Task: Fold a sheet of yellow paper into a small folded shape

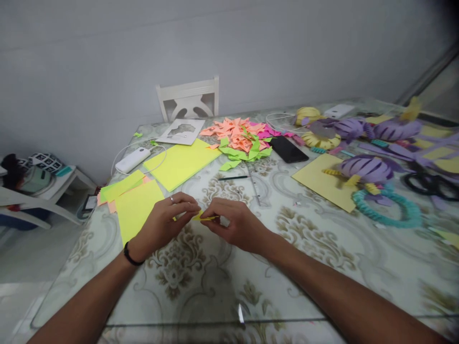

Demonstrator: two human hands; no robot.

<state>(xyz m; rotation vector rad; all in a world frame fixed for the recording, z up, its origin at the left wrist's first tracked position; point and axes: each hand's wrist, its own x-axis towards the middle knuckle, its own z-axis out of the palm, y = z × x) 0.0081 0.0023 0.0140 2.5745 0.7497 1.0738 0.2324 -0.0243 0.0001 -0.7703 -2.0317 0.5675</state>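
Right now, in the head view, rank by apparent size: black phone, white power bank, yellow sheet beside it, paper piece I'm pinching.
1. yellow sheet
2. black phone, barely ahead
3. white power bank
4. paper piece, partly hidden

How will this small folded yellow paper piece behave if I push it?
Probably light and floppy: the small folded yellow paper piece looks thin, pinched between left hand and right hand. It likely slides on the glossy patterned table and creases easily.
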